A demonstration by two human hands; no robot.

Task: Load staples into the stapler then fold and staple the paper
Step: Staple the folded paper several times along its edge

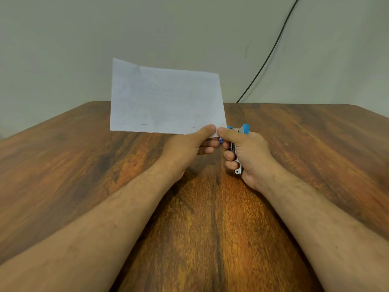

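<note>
Paper (pixel 166 100) is held up above the table (pixel 84 165), a pale sheet standing nearly upright with faint lines of writing showing through, too dim to read. No brand or label can be made out on anything. A row of five short staples (pixel 161 124) runs along its lower edge, evenly spaced from left to right. The left hand (pixel 189 148) pinches the sheet's lower right corner between thumb and curled fingers (pixel 207 149). The right hand (pixel 245 157) is just beside it, thumb tips almost touching, with its fingers wrapped around a small stapler (pixel 236 152) of silver metal and blue plastic. The stapler's blue front end sits at the paper's lower right corner, partly hidden by both thumbs. Behind the table a black cable (pixel 271 51) runs down the plain wall (pixel 63 39).
</note>
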